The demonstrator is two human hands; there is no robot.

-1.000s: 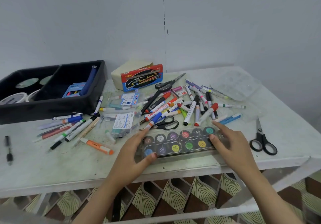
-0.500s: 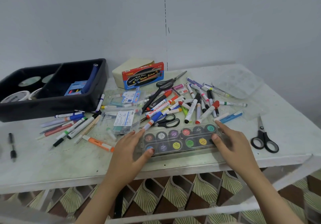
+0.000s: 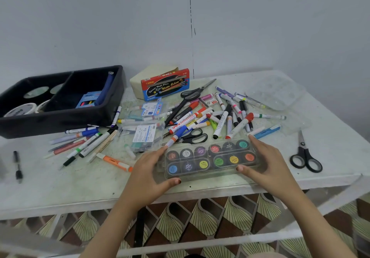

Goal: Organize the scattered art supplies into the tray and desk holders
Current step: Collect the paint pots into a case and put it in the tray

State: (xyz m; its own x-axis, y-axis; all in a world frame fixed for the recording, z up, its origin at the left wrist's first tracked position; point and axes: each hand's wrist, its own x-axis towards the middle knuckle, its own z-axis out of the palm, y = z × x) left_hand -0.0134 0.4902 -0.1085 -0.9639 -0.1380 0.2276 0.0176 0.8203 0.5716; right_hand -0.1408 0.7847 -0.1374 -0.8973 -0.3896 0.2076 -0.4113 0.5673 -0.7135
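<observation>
A clear case of poster paint pots (image 3: 210, 158) lies near the table's front edge. My left hand (image 3: 147, 174) grips its left end and my right hand (image 3: 268, 164) grips its right end. Behind it sprawls a heap of markers and pens (image 3: 220, 115) with black scissors (image 3: 195, 135) among them. A black tray (image 3: 60, 121) with two compartments stands at the back left; it holds tape rolls (image 3: 21, 110), a blue pen box and a blue tool.
More markers (image 3: 84, 143) lie in front of the tray. Two clear pen packs (image 3: 144, 135), a red water-colour box (image 3: 165, 86), an orange highlighter (image 3: 116, 161), another pair of scissors (image 3: 305, 155) at the right and a clear lid (image 3: 276, 91) at the back right share the white table (image 3: 60, 185).
Both hands have closed in on the paint case ends; the case has shifted slightly and its near edge looks a little raised.
</observation>
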